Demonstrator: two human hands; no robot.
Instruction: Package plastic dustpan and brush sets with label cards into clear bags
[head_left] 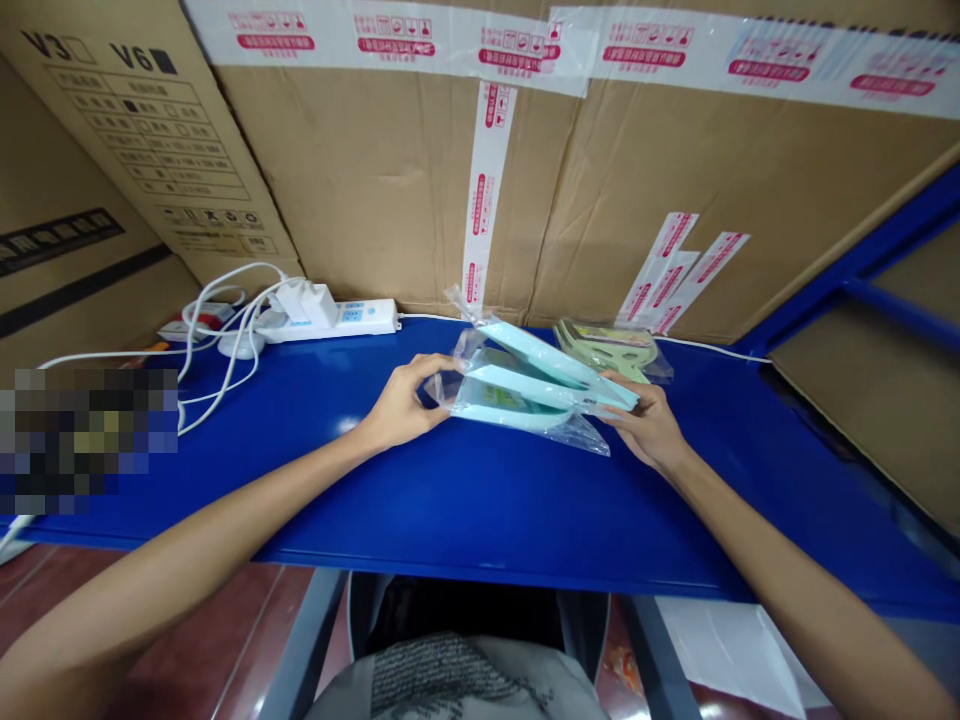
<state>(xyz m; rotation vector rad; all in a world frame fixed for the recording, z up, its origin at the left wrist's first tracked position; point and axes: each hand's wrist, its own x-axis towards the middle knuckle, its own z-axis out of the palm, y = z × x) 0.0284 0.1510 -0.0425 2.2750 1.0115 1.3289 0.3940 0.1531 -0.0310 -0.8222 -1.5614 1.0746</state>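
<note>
Clear plastic packets (525, 385) are fanning out between our two hands above the blue desk (480, 510).
We are pinching each end, left hand (401, 405) and right hand (646, 425), each grip closed on them, steadying the slippery stack.

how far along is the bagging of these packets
Done, it seems: a small stack of bagged greenish packets lies behind. In hand: left hand and right hand hold several pale blue packets in clear plastic bags above the blue table. What remains cannot be told.

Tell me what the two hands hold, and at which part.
Left hand and right hand hold the stack of bagged light-blue packets by its opposite ends.
</note>
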